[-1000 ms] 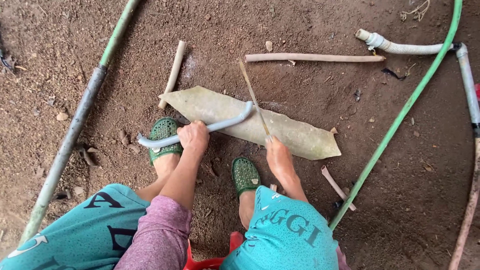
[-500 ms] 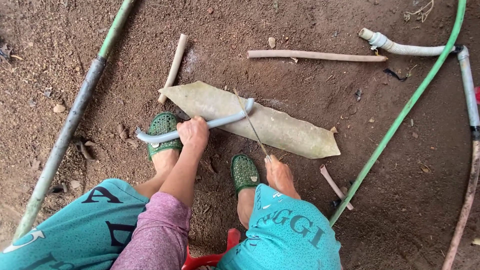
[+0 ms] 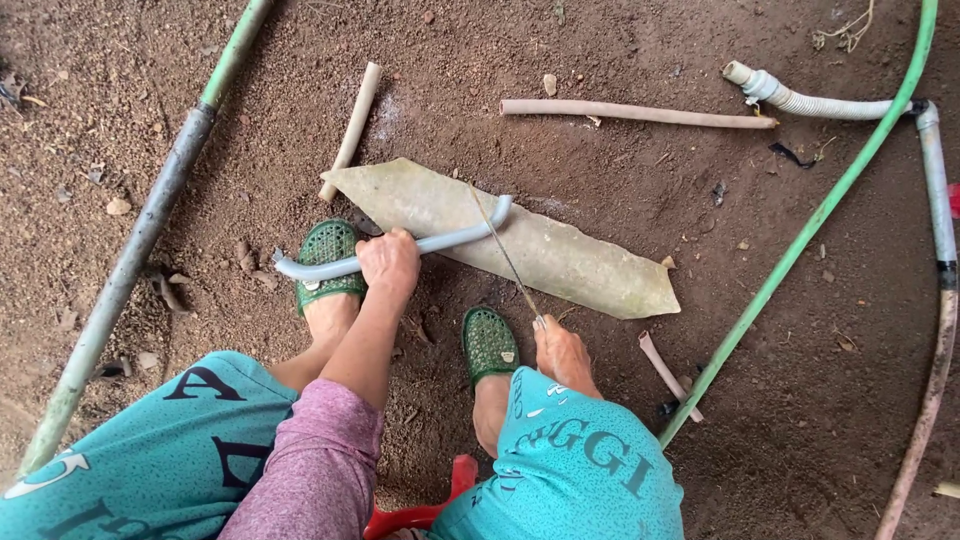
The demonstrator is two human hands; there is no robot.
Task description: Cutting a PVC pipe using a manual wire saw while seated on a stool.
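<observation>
While the left hand [image 3: 390,262] grips a curved grey pipe [image 3: 400,254] and presses it flat on a pale slab [image 3: 560,255], the pipe lies steady for cutting, its far end at one o'clock from the fist. The left arm reaches straight down between the knees, over a green sandal [image 3: 328,258]. The right hand [image 3: 562,350], at four o'clock from the left, is closed on a thin saw blade [image 3: 505,255] that slants up to eleven o'clock across the pipe's end, wrist low near the other sandal [image 3: 489,345].

Green hose [image 3: 800,235], tan pipe [image 3: 640,113]
</observation>
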